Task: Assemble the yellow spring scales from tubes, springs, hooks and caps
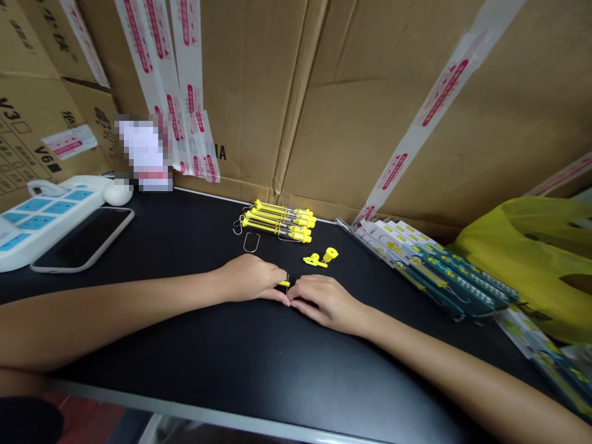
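Note:
My left hand point(256, 279) is closed, pinching a small yellow plastic piece point(285, 283) that pokes out past its fingertips. My right hand point(326, 301) meets it from the right, thumb and fingers pressed together at a thin metal wire point(287, 292) beside the yellow piece. Fingers hide most of both parts. Just beyond the hands lie a bent wire loop point(251, 242), a yellow plastic fitting point(315, 261) and a yellow cap point(330, 254). Farther back is a pile of yellow rod-like tools with metal wires and hooked ends point(277, 221).
Packaged hook tools on cards point(430, 265) lie at the right, near a yellow plastic bag point(522, 246). At the left are a white power strip point(50, 209) and a phone point(86, 240). Taped cardboard point(250, 92) stands behind the black table point(259, 364).

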{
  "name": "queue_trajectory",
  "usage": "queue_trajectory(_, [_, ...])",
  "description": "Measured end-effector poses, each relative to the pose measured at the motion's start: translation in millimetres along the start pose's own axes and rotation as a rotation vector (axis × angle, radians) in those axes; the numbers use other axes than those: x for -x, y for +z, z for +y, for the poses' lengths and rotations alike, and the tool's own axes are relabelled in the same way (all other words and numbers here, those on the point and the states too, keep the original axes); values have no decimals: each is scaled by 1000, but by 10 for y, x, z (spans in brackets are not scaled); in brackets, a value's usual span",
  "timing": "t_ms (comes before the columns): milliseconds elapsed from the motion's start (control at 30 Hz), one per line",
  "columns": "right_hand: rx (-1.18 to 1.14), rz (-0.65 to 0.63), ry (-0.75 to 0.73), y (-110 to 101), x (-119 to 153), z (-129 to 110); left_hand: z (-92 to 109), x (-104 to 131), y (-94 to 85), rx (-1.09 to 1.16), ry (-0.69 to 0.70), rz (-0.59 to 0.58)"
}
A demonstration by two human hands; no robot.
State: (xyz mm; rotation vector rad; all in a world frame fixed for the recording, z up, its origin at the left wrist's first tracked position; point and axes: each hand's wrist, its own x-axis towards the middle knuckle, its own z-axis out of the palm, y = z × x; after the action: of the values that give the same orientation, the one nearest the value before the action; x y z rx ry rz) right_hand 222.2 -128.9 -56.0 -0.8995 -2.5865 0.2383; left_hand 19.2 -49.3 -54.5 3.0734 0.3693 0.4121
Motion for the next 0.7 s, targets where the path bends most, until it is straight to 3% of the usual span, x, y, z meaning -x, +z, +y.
queue_trajectory(700, [66,-38,43,0,-5,-5,-4,5,-4,25,-19,-12])
